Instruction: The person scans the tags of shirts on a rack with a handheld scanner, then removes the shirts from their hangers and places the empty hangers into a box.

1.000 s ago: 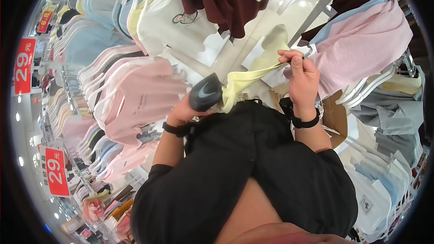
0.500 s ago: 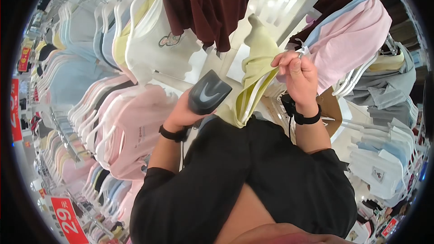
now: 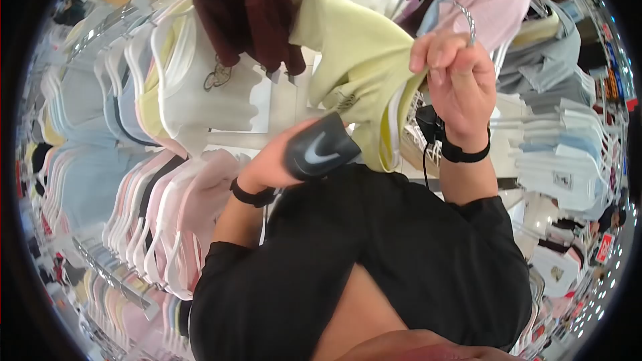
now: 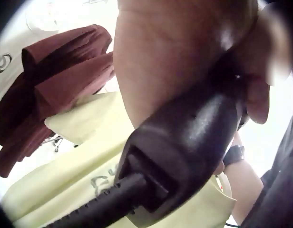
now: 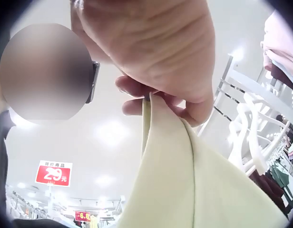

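In my left hand (image 3: pixel 284 155) I grip a black barcode scanner (image 3: pixel 321 150) with a curved grey mark on its broad head. Its ribbed cord (image 4: pixel 103 202) leaves the handle's end in the left wrist view. My right hand (image 3: pixel 461 83) is raised and pinches the top of a pale yellow T-shirt (image 3: pixel 358 40). From that grip a metal hanger hook (image 3: pixel 468 20) sticks up past the fingers. The shirt hangs slack, its white-lined opening facing me and its printed front partly folded. The scanner's head overlaps the shirt's lower edge in the head view.
Dark maroon garments (image 3: pixel 261 13) hang ahead. To the left are racks of white, pink and blue shirts on white hangers (image 3: pixel 150 241). Pink clothing (image 3: pixel 505 0) hangs at the far right, with white shirts (image 3: pixel 562 174) below. A red price sign (image 5: pixel 53 174) hangs behind.
The right hand has risen with the yellow shirt, which has spread out from a narrow twisted strip. The scanner has moved slightly right, and the head view has shifted.
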A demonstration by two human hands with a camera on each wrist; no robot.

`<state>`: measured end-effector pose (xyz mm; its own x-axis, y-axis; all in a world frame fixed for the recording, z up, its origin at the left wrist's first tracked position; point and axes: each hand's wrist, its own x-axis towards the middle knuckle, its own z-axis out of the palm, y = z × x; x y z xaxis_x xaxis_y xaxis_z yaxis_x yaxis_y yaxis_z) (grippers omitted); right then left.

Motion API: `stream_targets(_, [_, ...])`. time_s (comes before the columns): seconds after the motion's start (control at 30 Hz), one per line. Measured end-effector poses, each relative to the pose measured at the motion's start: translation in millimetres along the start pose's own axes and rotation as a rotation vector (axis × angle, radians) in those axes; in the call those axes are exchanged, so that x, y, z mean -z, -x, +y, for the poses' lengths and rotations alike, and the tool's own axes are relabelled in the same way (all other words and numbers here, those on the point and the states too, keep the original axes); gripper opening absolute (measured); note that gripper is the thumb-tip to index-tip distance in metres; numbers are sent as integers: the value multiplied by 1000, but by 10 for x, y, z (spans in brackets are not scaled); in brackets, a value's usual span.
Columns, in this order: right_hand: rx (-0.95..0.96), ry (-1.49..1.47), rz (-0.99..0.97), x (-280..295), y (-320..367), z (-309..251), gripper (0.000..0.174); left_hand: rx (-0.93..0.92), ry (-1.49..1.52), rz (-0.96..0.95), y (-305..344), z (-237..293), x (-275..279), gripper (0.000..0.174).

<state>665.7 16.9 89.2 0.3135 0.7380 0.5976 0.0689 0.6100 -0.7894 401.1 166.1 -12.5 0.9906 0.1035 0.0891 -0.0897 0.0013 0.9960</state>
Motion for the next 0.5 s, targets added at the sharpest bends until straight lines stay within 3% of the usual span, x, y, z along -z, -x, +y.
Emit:
stream_targets(0.03, [16, -5, -3, -31, -33, -21, 43, 0, 13, -38, 13, -6, -30, 72])
stream_targets(0.13, [0, 31, 80, -126, -153, -44, 44, -239, -105, -239, -136, 127, -96, 65])
stream_targets(0.23, [-26, 78, 166, -262, -260, -18, 44, -135, -119, -321, -106, 270, -156, 57])
stream_targets(0.5, [-34, 43, 309, -385, -467, 282, 38, -100, -270, -190, 140, 171, -89, 57])
